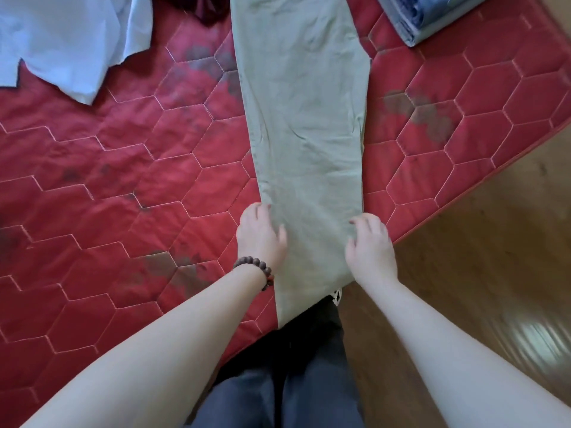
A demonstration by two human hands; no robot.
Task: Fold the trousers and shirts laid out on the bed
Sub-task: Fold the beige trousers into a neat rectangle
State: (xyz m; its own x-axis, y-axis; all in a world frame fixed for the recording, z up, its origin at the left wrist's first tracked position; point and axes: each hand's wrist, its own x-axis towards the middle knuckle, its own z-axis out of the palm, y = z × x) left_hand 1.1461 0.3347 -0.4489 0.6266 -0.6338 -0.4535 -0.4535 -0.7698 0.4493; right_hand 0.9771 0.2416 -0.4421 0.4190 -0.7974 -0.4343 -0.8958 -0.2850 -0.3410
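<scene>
Left hand point(261, 233), right hand point(370, 242): curled grips pinching trousers point(304, 118) edges.

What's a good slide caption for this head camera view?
Both hands, left and right, grip the edges of pale green trousers laid lengthwise on a red quilted mattress.

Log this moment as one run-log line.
step: folding green trousers | left hand: grips left edge | right hand: grips right edge | bed: trousers lengthwise, end overhanging
</scene>
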